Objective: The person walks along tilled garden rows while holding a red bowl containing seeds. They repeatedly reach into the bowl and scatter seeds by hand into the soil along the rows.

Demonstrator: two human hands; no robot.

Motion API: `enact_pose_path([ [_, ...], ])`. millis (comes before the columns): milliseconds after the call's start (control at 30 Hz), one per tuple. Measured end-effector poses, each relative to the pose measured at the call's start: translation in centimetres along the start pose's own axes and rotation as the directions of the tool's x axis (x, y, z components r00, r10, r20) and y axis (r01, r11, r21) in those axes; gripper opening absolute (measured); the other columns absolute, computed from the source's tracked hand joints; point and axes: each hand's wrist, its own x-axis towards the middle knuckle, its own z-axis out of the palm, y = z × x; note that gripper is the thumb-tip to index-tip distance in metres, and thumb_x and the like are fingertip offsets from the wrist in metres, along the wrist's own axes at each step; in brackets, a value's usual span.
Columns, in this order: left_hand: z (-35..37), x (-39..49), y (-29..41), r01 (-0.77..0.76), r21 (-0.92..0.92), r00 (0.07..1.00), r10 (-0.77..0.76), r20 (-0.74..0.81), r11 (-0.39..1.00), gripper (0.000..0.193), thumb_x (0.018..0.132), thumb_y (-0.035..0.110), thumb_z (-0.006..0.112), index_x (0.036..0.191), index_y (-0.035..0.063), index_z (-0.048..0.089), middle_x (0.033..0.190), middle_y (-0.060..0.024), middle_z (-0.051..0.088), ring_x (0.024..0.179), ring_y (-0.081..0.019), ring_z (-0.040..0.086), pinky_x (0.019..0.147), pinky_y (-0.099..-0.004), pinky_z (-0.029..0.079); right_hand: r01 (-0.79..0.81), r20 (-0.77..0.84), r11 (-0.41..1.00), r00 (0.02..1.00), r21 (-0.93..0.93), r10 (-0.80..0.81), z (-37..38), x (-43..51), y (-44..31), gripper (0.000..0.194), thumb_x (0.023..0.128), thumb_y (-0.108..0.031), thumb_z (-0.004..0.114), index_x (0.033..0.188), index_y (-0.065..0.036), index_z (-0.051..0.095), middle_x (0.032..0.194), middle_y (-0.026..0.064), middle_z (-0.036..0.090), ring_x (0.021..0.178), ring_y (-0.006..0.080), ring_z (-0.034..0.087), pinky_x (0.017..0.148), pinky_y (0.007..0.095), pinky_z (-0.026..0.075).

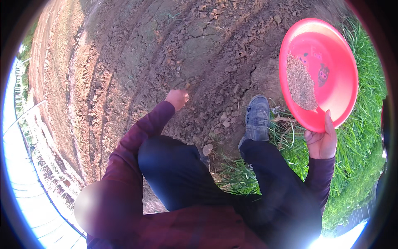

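My right hand (pixel 321 141) grips the near rim of a red plastic basin (pixel 337 96), its thumb over the edge. The basin looks tilted; a heap of brown, grain-like material (pixel 300 84) lies along its left side, beside printed cartoon figures. My left hand (pixel 178 99) is just over the tilled soil (pixel 199 77), fingers curled and pointing to the right. Its fingertips are small and blurred, so whether anything is between them cannot be told. Both arms are in dark red sleeves.
My shoe (pixel 258 116) stands on the soil beside the grass edge (pixel 289 137), below and left of the basin. Green grass (pixel 354 155) runs down the right side. Ridged soil (pixel 93 109) and a bright fence-like structure (pixel 53 174) lie to the left. My bent knees are in front.
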Motion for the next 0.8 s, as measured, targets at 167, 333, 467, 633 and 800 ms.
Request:
enact_pose_path([
  [167,1.5,-1.2,-1.7,-0.062,-0.109,0.996,0.054,-0.077,0.992,0.017,0.09,0.016,0.062,0.097,0.0051,0.072,0.086,-0.0126,0.072,0.075,-0.0262,0.073,0.069,-0.0369,0.058,0.004,0.033,0.999,0.999,-0.037,-0.003,1.2,0.3,0.0,0.033,0.105,-0.032,0.048,0.123,-0.005,0.053,0.105,0.0115,0.07,0.082,0.0197,0.072,0.055,0.0279,0.059],
  [333,3.1,-2.7,-3.1,-0.069,-0.1,0.986,0.052,-0.16,0.993,0.016,0.09,0.016,0.061,0.095,0.0052,0.072,0.084,-0.0122,0.072,0.073,-0.0274,0.072,0.068,-0.0379,0.058,0.007,0.084,0.997,0.996,-0.082,0.0,2.3,0.4,0.4,0.033,0.105,-0.032,0.048,0.123,-0.005,0.053,0.105,0.0117,0.07,0.081,0.0195,0.072,0.055,0.028,0.06],
  [467,3.5,-3.7,-2.2,0.016,-0.141,0.988,-0.038,-0.149,0.99,0.016,0.088,0.015,0.061,0.094,0.0057,0.073,0.083,-0.0125,0.072,0.074,-0.029,0.072,0.069,-0.039,0.057,0.015,0.084,0.996,0.996,-0.093,-0.008,2.6,0.1,0.5,0.034,0.106,-0.031,0.046,0.124,-0.003,0.055,0.104,0.0121,0.072,0.079,0.019,0.073,0.056,0.029,0.062],
  [633,5.2,-5.7,-4.3,-0.056,-0.124,0.969,0.024,-0.246,0.991,0.015,0.087,0.016,0.062,0.092,0.0071,0.073,0.083,-0.013,0.072,0.075,-0.0303,0.071,0.071,-0.0405,0.057,0.019,0.114,0.993,0.993,-0.115,-0.006,3.1,-0.2,0.8,0.034,0.107,-0.031,0.046,0.123,-0.003,0.055,0.103,0.0122,0.072,0.077,0.0188,0.073,0.055,0.028,0.062],
  [800,6.1,-6.9,-4.6,0.053,-0.186,0.978,-0.089,-0.189,0.981,0.015,0.086,0.015,0.062,0.09,0.0071,0.074,0.087,-0.014,0.072,0.08,-0.0332,0.07,0.074,-0.0421,0.056,0.045,0.12,0.985,0.993,-0.168,-0.025,3.5,-0.4,0.9,0.031,0.106,-0.031,0.047,0.121,-0.005,0.054,0.102,0.0112,0.071,0.076,0.0186,0.072,0.052,0.0281,0.059],
])
